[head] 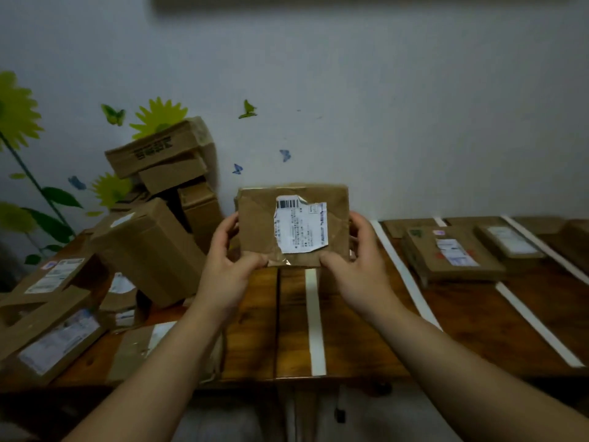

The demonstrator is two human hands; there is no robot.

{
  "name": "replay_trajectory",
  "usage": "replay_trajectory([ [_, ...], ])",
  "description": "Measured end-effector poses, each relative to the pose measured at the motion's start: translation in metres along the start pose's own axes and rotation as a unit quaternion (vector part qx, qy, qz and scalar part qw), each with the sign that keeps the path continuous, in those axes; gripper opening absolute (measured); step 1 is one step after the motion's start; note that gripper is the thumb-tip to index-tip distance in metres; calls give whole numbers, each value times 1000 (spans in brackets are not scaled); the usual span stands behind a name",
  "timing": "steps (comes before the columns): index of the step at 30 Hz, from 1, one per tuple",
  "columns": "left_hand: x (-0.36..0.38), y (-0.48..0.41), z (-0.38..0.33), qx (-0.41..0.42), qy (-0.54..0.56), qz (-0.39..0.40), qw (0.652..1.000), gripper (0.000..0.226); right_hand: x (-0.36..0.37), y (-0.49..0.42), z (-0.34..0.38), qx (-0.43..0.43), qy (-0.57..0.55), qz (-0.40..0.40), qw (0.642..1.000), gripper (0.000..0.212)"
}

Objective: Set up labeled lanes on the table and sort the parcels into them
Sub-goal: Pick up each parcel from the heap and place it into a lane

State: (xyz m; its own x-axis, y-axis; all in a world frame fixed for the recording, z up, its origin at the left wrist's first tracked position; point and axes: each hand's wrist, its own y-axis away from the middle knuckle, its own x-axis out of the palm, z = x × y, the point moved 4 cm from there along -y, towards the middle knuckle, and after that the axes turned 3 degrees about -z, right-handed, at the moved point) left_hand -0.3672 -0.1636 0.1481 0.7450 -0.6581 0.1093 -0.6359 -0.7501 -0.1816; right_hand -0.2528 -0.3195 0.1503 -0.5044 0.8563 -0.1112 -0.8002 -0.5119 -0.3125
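The left hand and right hand grip a flat brown parcel by its lower corners, thumbs on its front, holding it upright above the wooden surface with its torn white label facing the camera. A white tape strip lies just beneath. To the right, between further strips, lie two flat parcels. A pile of cardboard boxes crowds the left.
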Motion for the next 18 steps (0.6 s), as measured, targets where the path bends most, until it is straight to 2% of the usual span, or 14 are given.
replay_trajectory([
  [3,29,7,0,-62,64,12,996,51,-36,4,-6,26,13,-8,1000,58],
  [5,45,10,3,-82,54,28,995,42,-54,5,-15,91,-59,4,994,66],
  [7,57,8,15,-102,26,29,994,35,-66,7,-26,157,-116,31,980,55],
  [9,67,8,32,-145,20,3,989,26,-73,12,-41,195,-114,22,974,37],
  [11,82,9,53,-209,9,17,978,40,-75,15,-58,222,-131,-33,966,29],
  [13,102,13,68,-256,-5,98,962,62,-75,14,-69,232,-150,-66,959,23],
  [14,111,10,73,-265,6,132,955,70,-75,11,-71,227,-137,-67,962,24],
  [16,121,-4,79,-268,18,156,951,69,-80,4,-73,202,-38,-55,977,37],
  [18,126,-26,83,-259,6,172,950,62,-87,-5,-71,133,136,-32,981,67],
])
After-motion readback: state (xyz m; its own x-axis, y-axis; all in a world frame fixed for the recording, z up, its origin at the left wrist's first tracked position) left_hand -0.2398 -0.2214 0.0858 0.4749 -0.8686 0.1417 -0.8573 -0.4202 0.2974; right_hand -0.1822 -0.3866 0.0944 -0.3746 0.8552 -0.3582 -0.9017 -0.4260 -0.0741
